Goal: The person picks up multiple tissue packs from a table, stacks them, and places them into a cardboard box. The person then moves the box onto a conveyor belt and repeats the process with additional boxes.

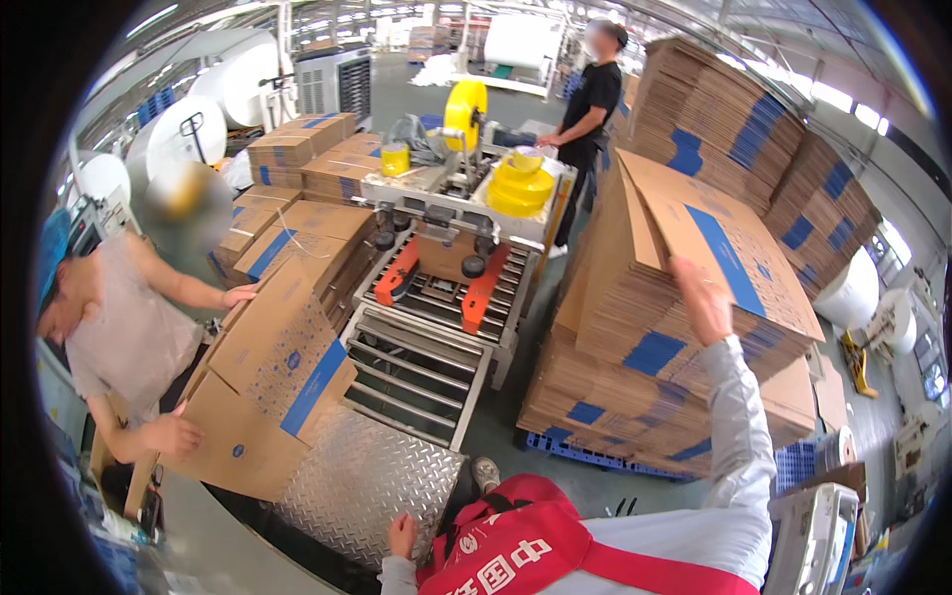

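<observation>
Warehouse floor: right hand (pixel 702 297) has its grip clamped on flat carton (pixel 709 243); left hand (pixel 402 535) rests open on steel plate (pixel 357 476)

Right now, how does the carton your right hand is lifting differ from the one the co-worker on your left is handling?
The flat carton under my right hand is folded flat and tilts up off the stack of flattened cartons; the opened carton is a box shape with flaps spread. Mine is lifted by one hand; the co-worker steadies theirs with two, at the diamond-plate table. Both are brown cardboard with blue stripes.

Roller conveyor (pixel 421 372) left of carton stack (pixel 635 367), sealing machine (pixel 461 213) behind
</observation>
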The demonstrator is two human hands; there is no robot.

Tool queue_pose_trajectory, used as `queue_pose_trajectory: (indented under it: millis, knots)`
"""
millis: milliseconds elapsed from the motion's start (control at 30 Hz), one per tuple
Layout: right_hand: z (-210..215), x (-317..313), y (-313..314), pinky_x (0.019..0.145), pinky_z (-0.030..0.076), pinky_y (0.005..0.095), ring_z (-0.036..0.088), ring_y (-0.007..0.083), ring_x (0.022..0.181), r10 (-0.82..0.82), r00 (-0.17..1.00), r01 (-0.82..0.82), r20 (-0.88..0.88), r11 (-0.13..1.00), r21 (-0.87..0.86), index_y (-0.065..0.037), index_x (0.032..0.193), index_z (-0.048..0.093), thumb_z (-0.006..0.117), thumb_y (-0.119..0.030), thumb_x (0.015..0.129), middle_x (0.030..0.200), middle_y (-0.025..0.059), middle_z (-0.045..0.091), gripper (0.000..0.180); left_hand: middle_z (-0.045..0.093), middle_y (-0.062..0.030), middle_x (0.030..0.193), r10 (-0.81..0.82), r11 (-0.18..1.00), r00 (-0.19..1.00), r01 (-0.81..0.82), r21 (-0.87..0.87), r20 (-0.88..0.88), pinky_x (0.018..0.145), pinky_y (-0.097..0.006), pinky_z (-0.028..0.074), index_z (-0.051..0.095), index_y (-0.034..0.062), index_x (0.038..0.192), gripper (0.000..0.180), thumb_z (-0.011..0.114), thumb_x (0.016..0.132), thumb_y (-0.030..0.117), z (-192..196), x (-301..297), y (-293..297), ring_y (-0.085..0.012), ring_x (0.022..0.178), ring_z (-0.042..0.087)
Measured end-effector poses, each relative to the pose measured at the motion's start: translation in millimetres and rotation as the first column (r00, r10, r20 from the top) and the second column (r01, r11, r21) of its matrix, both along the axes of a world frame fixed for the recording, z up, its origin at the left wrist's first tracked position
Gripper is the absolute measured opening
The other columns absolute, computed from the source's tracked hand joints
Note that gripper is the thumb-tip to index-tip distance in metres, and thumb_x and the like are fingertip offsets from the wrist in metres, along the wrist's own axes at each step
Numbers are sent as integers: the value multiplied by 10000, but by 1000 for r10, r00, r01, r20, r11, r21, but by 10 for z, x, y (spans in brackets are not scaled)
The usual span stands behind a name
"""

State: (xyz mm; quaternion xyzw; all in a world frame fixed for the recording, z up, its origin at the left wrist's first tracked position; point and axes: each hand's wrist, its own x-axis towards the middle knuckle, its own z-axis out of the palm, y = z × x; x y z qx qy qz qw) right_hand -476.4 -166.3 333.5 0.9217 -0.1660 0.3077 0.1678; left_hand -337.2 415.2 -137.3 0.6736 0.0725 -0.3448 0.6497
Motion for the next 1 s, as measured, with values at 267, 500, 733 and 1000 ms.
queue_pose_trajectory:
  millis: [267,500,733,1000]
  knots:
    - [1549,495,1227,574,502,348,627,258,620,455,816,-122,357,739,-663,-35,827,644,745,-211,781,702,82,646,208,642,-68,779,123,981,990,-132,143,71,566,-273,485,604,-20,1114,351,612,876,238,-192,-329,485,-135,639,594]
    - [1905,945,2989,420,360,293,459,179,420,830,525,-633,190,530,-564,-86,592,456,575,-563,818,505,24,439,541,480,-113,1265,468,871,883,-451,-198,49,805,-397,485,354,88,1361,653,569,878,470,890,94,-194,-248,1057,542]
    - [105,2508,2103,456,331,311,425,206,440,393,315,-928,864,319,193,-4,590,486,422,-164,948,515,94,449,397,388,-25,1289,993,113,99,-916,-386,57,807,-477,433,153,315,1451,706,498,886,558,2287,176,60,-228,1092,452]
    - [-2492,3115,2048,934,353,379,411,245,1099,-45,765,-644,643,-56,763,13,1134,488,512,-274,959,1194,191,452,338,276,-156,1394,859,423,346,-895,-142,378,942,-410,395,73,263,1465,1081,808,685,121,3024,-102,869,-257,1210,416]
